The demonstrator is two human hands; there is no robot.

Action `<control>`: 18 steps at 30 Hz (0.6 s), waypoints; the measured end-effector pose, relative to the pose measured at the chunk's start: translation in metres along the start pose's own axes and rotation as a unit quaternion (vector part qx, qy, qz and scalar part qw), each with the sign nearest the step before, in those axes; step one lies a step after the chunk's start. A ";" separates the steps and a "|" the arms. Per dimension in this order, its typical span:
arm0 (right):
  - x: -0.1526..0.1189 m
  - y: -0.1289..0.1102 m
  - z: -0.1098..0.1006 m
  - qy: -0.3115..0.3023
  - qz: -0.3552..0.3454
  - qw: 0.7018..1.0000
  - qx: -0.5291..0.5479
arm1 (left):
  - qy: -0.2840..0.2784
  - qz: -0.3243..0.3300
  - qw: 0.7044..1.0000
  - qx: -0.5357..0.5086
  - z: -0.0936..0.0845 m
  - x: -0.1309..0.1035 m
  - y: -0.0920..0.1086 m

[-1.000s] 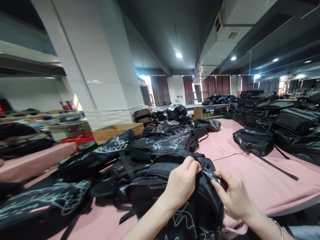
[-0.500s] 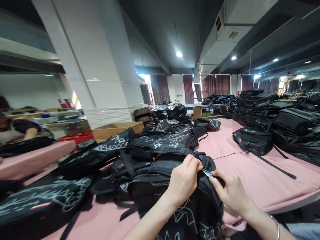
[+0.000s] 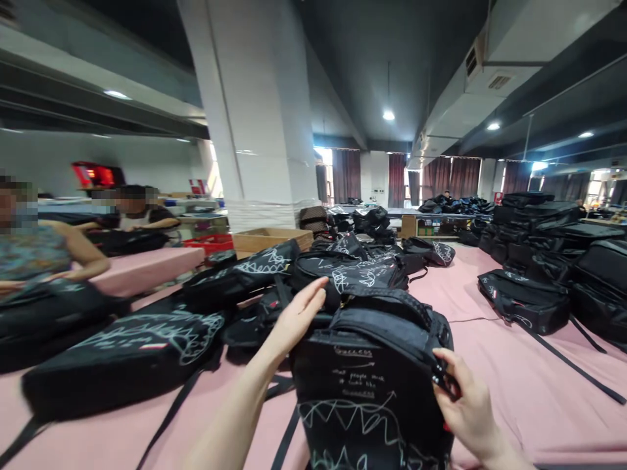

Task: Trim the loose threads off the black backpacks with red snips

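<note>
A black backpack (image 3: 357, 391) with white lettering and scribbles stands upright in front of me on the pink-covered table (image 3: 494, 365). My left hand (image 3: 301, 312) is at the bag's upper left edge, its fingers extended and held together, with nothing seen in them. At the upper right side of the bag, my right hand (image 3: 458, 391) has thumb and fingers closed around small dark, shiny scissors or a similar tool, partly hidden by the fingers. The bag's top handle lies between the hands.
Several patterned black bags (image 3: 132, 359) lie at the left. One backpack (image 3: 526, 300) with trailing straps lies at the right, beside a tall pile of bags (image 3: 533, 222). A wooden box (image 3: 272, 241) stands near the pillar. Two people sit at far left.
My left hand has left the bag's right side and moved to its upper left. My right hand has turned, the tool now in its fingers. The view has swung left.
</note>
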State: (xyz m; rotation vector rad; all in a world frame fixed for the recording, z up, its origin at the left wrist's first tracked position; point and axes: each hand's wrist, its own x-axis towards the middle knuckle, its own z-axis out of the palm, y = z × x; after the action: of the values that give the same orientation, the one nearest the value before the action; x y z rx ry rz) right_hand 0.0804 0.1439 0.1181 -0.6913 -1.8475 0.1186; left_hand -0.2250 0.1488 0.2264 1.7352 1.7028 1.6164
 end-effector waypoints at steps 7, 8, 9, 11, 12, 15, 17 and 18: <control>0.044 0.046 0.003 0.052 0.103 0.993 0.031 | -0.160 -0.059 0.983 -0.071 0.010 -0.050 -0.038; 0.056 0.058 0.002 0.071 0.154 0.985 0.021 | -0.161 -0.034 0.985 -0.052 0.016 -0.065 -0.035; 0.069 0.070 0.000 0.098 0.204 0.974 0.008 | -0.171 0.004 0.985 -0.033 0.023 -0.080 -0.031; 0.093 0.092 -0.004 0.134 0.262 0.956 -0.006 | -0.235 0.091 0.968 -0.007 0.037 -0.107 -0.019; 0.103 0.101 -0.005 0.141 0.270 0.952 -0.006 | -0.242 0.120 0.963 0.006 0.044 -0.118 -0.012; 0.117 0.110 -0.008 0.139 0.250 0.958 0.013 | -0.227 0.188 0.954 0.046 0.068 -0.133 -0.003; 0.116 0.102 -0.010 0.137 0.229 0.963 0.027 | -0.209 0.257 0.942 0.052 0.087 -0.131 -0.007; 0.114 0.095 -0.011 0.136 0.220 0.965 0.032 | -0.200 0.289 0.934 0.053 0.098 -0.129 -0.011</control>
State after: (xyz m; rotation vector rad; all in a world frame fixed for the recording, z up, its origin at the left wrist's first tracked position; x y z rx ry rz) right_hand 0.1032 0.2777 0.1789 -1.0125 -1.4004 0.3531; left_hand -0.1193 0.0979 0.1140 2.5789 1.1653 1.2246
